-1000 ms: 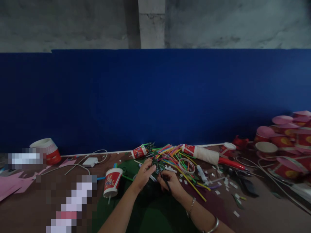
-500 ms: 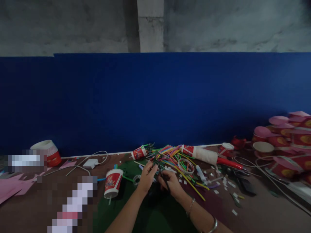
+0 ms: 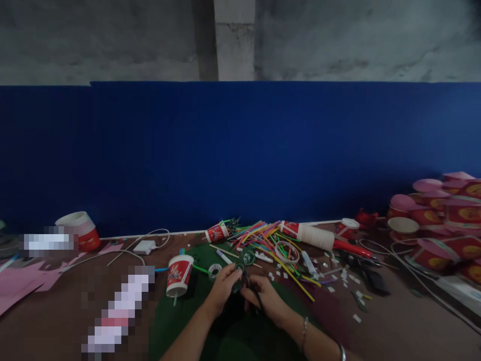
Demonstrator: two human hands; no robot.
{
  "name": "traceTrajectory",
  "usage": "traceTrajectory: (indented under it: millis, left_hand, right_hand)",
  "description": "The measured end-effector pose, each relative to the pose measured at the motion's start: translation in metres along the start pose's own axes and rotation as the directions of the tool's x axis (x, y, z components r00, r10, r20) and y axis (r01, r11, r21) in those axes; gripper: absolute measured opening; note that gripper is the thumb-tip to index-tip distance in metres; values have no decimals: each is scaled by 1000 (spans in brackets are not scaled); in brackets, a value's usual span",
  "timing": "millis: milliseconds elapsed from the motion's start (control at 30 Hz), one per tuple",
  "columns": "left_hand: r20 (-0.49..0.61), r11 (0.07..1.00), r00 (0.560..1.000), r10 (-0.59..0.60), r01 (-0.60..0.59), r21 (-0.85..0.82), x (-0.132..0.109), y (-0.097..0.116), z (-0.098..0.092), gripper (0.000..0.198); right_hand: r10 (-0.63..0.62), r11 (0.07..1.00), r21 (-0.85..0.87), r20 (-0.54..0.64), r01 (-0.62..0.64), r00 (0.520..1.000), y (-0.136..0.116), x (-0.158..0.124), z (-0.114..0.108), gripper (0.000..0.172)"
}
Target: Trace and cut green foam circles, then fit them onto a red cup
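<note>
My left hand is closed on a small, dark green, rounded piece, probably paper or thin sheet. My right hand grips dark-handled scissors, whose blades reach up beside the green piece; how far they are spread is hard to see. Just beyond the fingers lies a green disc with a pale pattern. Under both hands spreads dark green sheet material. A red and white paper cup, with a clear straw-like stick at its lower end, stands to the left near a tape roll.
Colourful straws are heaped behind my hands, beside a lying stack of paper cups. White scraps and a black tool lie to the right. Red and pink cup crafts pile at far right. A white adapter trails cables.
The view has shifted slightly. Both hands are a little lower relative to the straws, and the patterned green disc beyond them shows more fully. Each hand keeps its hold.
</note>
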State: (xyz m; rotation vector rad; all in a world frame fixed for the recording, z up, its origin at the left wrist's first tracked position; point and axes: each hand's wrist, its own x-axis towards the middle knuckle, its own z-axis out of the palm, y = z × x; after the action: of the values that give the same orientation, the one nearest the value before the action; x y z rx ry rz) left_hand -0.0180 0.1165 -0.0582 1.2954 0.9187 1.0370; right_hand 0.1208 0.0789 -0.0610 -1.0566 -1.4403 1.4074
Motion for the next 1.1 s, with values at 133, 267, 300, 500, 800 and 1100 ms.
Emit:
traceTrajectory:
  millis: [133, 267, 300, 500, 800, 1100]
  left_hand:
    - [23, 1000, 1000, 18, -19, 11, 1, -3, 4, 28]
    - [23, 999, 999, 35, -36, 17, 2, -1, 4, 26]
    - [23, 999, 999, 33, -33, 8, 2, 0, 4, 26]
    - [1, 1000, 1000, 15, -15, -8, 0, 1, 5, 26]
    - [41, 998, 999, 22, -20, -61, -1, 6, 7, 24]
    - [91, 998, 996, 19, -14, -59, 0, 10, 2, 25]
  right_hand:
    - [-20, 1000, 22, -35, 20, 999, 10, -4, 0, 34]
    - [-55, 998, 16, -57, 56, 997, 12, 0, -2, 36]
    - [-54, 998, 15, -66, 55, 996, 12, 0, -2, 36]
    - [-27, 999, 27, -57, 28, 998, 10, 0, -1, 37]
    - [-78, 997, 9, -62, 78, 995, 11, -1, -2, 36]
    - [-34, 999, 22, -68, 35, 997, 3, -3, 0, 36]
